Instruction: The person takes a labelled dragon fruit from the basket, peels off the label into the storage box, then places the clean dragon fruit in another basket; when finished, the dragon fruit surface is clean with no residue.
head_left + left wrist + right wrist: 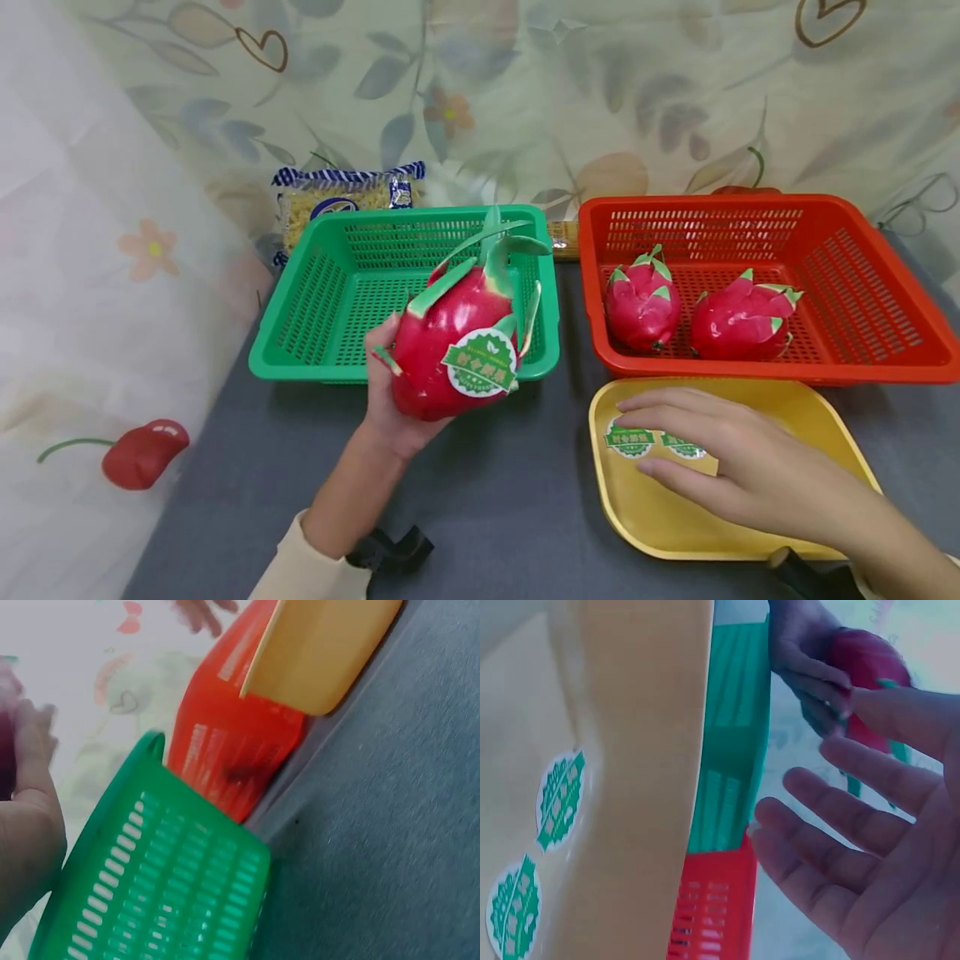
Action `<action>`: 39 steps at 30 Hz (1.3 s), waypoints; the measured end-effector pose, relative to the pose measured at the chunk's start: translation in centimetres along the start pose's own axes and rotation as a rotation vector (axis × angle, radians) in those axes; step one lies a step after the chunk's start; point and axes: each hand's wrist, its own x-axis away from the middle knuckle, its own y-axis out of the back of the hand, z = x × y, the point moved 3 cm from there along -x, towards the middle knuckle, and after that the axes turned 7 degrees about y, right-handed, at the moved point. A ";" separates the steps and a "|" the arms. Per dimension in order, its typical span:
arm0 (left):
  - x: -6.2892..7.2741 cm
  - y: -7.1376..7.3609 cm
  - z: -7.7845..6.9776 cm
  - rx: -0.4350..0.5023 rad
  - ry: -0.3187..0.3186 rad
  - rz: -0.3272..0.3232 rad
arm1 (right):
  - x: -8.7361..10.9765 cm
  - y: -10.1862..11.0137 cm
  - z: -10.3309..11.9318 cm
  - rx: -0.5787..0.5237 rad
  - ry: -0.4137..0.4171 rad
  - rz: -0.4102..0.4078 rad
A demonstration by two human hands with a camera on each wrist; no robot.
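Observation:
My left hand (390,400) grips a dragon fruit (431,367) and holds it up in front of the green basket (281,367). A round green-and-white sticker (482,363) shows on the fruit's side. Over the yellow tray (637,525) hangs my right hand (742,458), its fingers extended and nothing in its grasp. Two more stickers (561,800) lie in that tray, partly under the right hand in the head view. In the right wrist view, the spread fingers overlap the left hand (806,656) and its dragon fruit (866,656).
A red basket (862,371) behind the tray holds two dragon fruits (642,304). Behind the green basket leans a bag of pasta (352,187), and a second yellowish pack (564,240) shows between the baskets. Patterned cloth (525,100) hangs along the back.

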 end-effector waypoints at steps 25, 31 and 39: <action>3.2 0.7 5.1 -0.268 0.070 0.126 | -1.5 0.2 0.4 -0.401 0.013 -0.133; 5.1 0.8 6.7 -0.303 0.192 0.136 | -1.3 0.2 0.1 -0.416 0.011 -0.142; 7.3 1.8 9.0 -0.342 0.439 -0.065 | -0.7 0.0 -0.1 -0.387 -0.015 -0.166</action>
